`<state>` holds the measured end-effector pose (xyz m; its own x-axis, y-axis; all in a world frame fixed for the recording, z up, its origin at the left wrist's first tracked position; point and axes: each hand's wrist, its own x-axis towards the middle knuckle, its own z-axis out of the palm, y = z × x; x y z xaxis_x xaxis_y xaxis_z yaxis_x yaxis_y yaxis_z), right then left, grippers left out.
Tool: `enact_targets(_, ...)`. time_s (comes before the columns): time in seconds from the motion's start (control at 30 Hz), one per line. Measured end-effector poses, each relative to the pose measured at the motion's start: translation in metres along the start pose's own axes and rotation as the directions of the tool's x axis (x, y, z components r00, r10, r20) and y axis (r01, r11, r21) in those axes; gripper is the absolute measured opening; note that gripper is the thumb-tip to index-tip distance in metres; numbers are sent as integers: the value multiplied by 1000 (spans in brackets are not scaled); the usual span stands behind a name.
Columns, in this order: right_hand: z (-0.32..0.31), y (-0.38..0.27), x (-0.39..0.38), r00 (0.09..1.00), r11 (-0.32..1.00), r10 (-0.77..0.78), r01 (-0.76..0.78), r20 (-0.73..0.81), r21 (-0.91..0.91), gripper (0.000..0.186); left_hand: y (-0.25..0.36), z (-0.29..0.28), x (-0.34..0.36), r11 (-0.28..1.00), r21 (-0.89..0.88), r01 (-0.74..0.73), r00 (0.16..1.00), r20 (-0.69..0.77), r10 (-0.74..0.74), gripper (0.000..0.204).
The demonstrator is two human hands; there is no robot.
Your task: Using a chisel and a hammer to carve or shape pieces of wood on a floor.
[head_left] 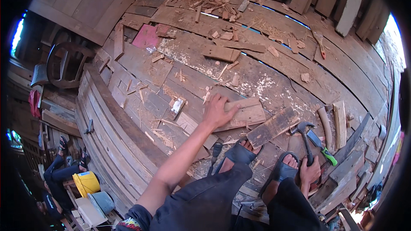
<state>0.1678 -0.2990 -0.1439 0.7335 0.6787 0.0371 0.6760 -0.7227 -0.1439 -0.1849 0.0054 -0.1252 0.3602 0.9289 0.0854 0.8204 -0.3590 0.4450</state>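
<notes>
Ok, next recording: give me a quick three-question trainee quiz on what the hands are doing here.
1. True or false: the left hand lies flat on a wooden board.
2. What does the right hand grip? A) claw hammer B) saw C) paint brush
3. Fill in: the person wears dark ____ on both feet.

Key: 1 true; 2 A; 3 sandals.

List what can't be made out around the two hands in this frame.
Head view only:
- Left hand: palm contact hidden; it lies flat on the light board.
- Right hand: hammer handle end hidden inside its fist.
- Green-handled tool: kind too small to tell.
- Person's torso: cut off by the lower edge.
</notes>
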Motion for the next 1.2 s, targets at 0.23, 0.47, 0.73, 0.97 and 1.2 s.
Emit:
enact_targets(0.23, -19, 35, 37, 876, 898, -409, 337, 254, 285, 45, -60, -29, 117, 950, 195, -245, 958, 196, 207, 59)
enact_targets(0.47, -29, 14, 81, 722, 951, -309, 214, 619, 225, 56, -62, -22, 191, 880, 473, -34, 978, 197, -68, 80)
enact_targets(0.73, -24, 20, 41, 919, 964, -202, 125, 338, 236, 45, -30, -40, 168, 890, 451, -64, 982, 189, -24, 59)
enact_targets(0.97, -23, 24, 41, 925, 960, -204, 125, 320, 249, 41, 9, -34, 125, 55, -846, 530, 840, 515, -169, 53)
enact_targets(1.2, -23, 20, 41, 928, 959, -201, 122, 315, 254, 42, 68, -39, 61, 0, -688, 726, 666, 703, 251, 64)
